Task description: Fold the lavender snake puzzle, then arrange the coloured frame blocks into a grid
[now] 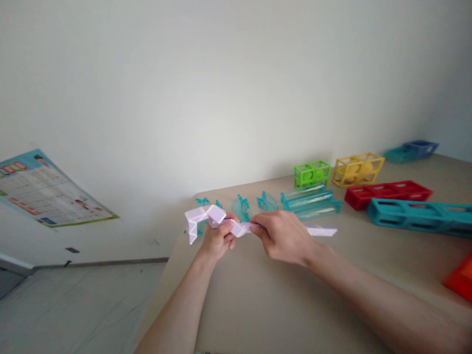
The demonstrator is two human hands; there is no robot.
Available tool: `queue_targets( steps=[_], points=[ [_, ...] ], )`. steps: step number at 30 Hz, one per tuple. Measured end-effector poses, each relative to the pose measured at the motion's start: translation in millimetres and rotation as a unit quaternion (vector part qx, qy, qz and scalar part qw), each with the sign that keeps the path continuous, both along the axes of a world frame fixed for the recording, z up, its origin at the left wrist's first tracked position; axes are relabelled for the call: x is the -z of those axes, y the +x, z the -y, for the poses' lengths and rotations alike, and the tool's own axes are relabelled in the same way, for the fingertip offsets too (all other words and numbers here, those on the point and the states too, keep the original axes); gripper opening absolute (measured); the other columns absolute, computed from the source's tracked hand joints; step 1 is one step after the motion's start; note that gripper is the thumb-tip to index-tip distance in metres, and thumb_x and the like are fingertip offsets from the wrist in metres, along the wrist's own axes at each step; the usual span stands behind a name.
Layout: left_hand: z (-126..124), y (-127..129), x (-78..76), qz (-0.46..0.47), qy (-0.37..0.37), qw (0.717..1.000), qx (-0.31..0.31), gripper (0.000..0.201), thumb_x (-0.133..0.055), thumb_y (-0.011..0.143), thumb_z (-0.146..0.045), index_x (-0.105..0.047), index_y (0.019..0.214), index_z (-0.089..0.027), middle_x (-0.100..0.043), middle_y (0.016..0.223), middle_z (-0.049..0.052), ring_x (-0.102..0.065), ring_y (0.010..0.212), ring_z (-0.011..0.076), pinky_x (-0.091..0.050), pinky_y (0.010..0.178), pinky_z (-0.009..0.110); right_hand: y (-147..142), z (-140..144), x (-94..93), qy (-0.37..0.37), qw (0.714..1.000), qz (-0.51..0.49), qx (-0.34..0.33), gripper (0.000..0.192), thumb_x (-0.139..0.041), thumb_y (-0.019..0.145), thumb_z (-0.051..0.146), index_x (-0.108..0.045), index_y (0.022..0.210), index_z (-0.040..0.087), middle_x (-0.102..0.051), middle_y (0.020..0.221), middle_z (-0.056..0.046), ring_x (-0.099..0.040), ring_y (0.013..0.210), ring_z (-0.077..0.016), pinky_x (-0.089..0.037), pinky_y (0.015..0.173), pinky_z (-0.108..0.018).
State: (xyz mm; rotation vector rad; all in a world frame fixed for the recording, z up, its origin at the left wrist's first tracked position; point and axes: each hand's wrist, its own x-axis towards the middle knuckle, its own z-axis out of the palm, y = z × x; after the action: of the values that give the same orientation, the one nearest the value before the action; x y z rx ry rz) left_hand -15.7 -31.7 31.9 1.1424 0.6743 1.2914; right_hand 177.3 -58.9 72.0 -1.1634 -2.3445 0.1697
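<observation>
Head view: from where I stand, the two bare hands are working close together over the beige table [265, 300], sharing one pale purple jointed chain [199, 213] made of wedge-like segments with whitish edges. The left hand [217, 239] is closed around it near the bent part, thumb pressed on top and fingers curled underneath. Just beside it, the right hand [282, 235] has its thumb and forefinger drawn tight in a pinch on the next stretch, its back turned up and hiding some of the chain. To the left of the left hand the chain kinks into a hook whose end points down; on the other side a straight tip sticks out past the right wrist. I can't tell whether any of it touches the tabletop. Just behind the hands lie clear teal curved pieces [240, 208] and a clear teal trough [309, 199]. Farther right I see a green frame [312, 175] and a yellow frame [356, 169] near the wall [221, 98], with a red frame [387, 191] and a long blue frame [422, 216] nearer. An orange-red piece [460, 280] is cut off at the right edge. A printed poster [55, 191] hangs on the wall at left.
</observation>
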Motion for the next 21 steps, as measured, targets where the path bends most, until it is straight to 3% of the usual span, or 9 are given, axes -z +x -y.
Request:
queue_targets(
  steps=[7,13,18,21],
  points=[
    [2.6,-1.4,8.7,-0.159,0.048,0.985,-0.056,0.021,-0.072,0.067,-0.035,-0.066,0.072,-0.015,-0.050,0.046,-0.005,-0.039,0.035,0.0066,-0.030,0.034,0.019,-2.4,-3.4,4.4,-0.016,0.994,0.062,0.086,0.041,-0.038,0.096,0.036,-0.065,0.070,0.020,-0.073,0.074,-0.010,-0.069,0.070,-0.0236,-0.034,0.057,-0.030],
    [10.2,-2.5,-3.9,-0.256,0.135,0.953,-0.088,0.012,-0.074,0.066,-0.028,-0.071,0.071,-0.017,-0.053,0.050,-0.003,-0.045,0.042,0.0084,-0.032,0.043,0.021,-5.7,-3.5,4.4,-0.011,0.991,0.073,0.113,0.041,-0.037,0.096,0.034,-0.065,0.071,0.020,-0.073,0.076,-0.011,-0.070,0.072,-0.0256,-0.035,0.057,-0.030],
    [7.7,-2.4,1.5,-0.176,0.075,0.979,-0.075,0.019,-0.073,0.066,-0.034,-0.068,0.071,-0.017,-0.058,0.054,-0.002,-0.044,0.039,0.0077,-0.032,0.037,0.020,-5.2,0.2,1.5,-0.011,0.994,0.064,0.092,0.038,-0.036,0.097,0.034,-0.061,0.072,0.020,-0.072,0.074,-0.009,-0.069,0.070,-0.0236,-0.031,0.054,-0.029],
    [4.8,1.0,3.9,-0.064,0.033,0.996,-0.059,0.024,-0.074,0.062,-0.038,-0.066,0.067,-0.016,-0.047,0.043,-0.006,-0.030,0.031,0.0043,-0.028,0.029,0.018,-4.3,1.5,1.1,0.007,0.997,0.043,0.056,0.032,-0.037,0.097,0.031,-0.059,0.075,0.020,-0.071,0.077,-0.006,-0.067,0.070,-0.0206,-0.029,0.055,-0.029]
  ],
)
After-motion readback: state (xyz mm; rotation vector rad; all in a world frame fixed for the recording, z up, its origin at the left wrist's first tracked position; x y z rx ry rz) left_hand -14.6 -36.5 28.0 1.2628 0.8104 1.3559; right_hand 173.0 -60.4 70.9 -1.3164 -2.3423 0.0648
